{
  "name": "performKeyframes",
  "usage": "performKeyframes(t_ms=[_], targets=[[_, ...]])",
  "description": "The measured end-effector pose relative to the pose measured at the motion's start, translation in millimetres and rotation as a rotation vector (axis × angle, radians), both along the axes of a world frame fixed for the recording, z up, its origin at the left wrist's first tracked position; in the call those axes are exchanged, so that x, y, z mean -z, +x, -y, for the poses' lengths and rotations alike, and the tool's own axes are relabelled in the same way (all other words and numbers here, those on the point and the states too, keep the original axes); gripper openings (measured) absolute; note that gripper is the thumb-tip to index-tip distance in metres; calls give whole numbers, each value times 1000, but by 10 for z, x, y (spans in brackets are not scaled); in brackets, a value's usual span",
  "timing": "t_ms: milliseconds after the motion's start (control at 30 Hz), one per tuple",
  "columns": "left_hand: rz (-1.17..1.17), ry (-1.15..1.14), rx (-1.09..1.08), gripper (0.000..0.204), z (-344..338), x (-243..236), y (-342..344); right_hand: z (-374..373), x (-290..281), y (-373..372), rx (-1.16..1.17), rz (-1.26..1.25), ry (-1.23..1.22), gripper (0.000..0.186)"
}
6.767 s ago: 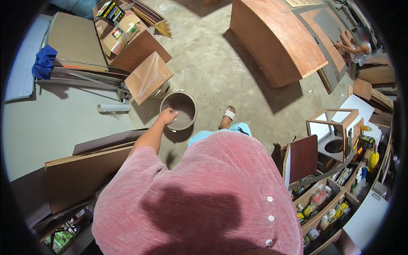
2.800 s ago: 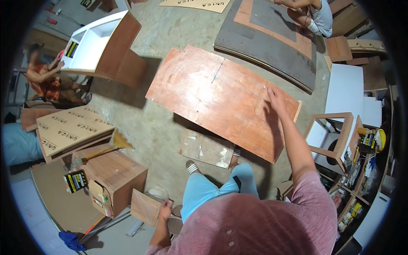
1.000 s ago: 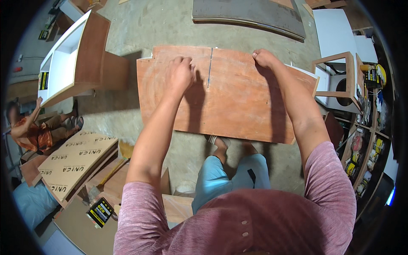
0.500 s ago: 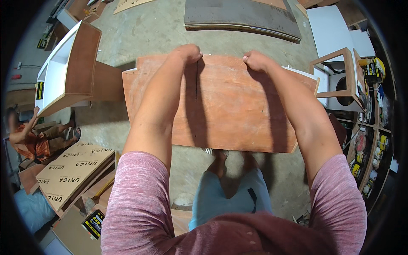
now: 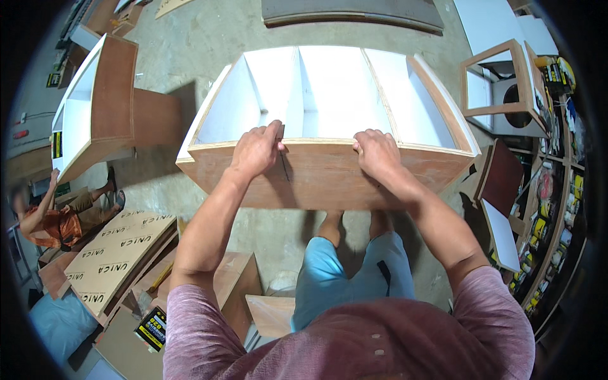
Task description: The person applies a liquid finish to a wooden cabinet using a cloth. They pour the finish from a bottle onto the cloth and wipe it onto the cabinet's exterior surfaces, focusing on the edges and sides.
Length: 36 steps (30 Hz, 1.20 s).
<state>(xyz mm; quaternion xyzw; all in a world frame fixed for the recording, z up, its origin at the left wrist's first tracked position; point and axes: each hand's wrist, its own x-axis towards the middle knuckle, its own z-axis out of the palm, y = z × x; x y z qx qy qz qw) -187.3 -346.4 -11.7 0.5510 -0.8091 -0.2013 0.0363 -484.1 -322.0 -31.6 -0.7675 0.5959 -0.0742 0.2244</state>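
A curved plywood cabinet [image 5: 323, 174] stands before me, its white-lined compartments [image 5: 335, 88] showing above a brown wooden face. My left hand [image 5: 256, 149] is closed over the near top edge, left of centre, with a small dark piece by its thumb that I cannot make out. My right hand [image 5: 375, 151] grips the same edge further right, fingers curled over it. A thin dark line runs down the face below my left hand. My feet are just under the cabinet's lower edge in the picture.
A co-worker [image 5: 44, 225] sits at left, a hand on another white-lined cabinet [image 5: 111, 88]. Cardboard-coloured panels [image 5: 117, 253] and a plywood box [image 5: 234, 278] lie at lower left. A wooden frame [image 5: 494, 109] and cluttered shelving [image 5: 538, 234] line the right; stacked boards [image 5: 351, 16] lie beyond.
The cabinet has tipped toward me: its compartments, hidden behind the plywood face earlier, now show. Both my hands have come nearer my body with the edge they hold.
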Motion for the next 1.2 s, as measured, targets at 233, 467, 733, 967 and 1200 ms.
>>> performKeyframes(t_ms=[233,467,733,967,1200], targets=[[-15,-176,-25,34,-823,433,60,-827,350,55,-15,12,-270,7],[-2,-77,-88,48,-1519,513,66,-1463,408,79,37,124,-215,18],[-174,485,-402,78,-1968,379,65,-2126,555,180,149,166,-3,13],[-19,317,-774,91,-1707,924,-191,-2547,661,203,166,172,106,19],[118,363,-837,54,-1022,1066,-541,-2146,574,274,238,17,250,40]])
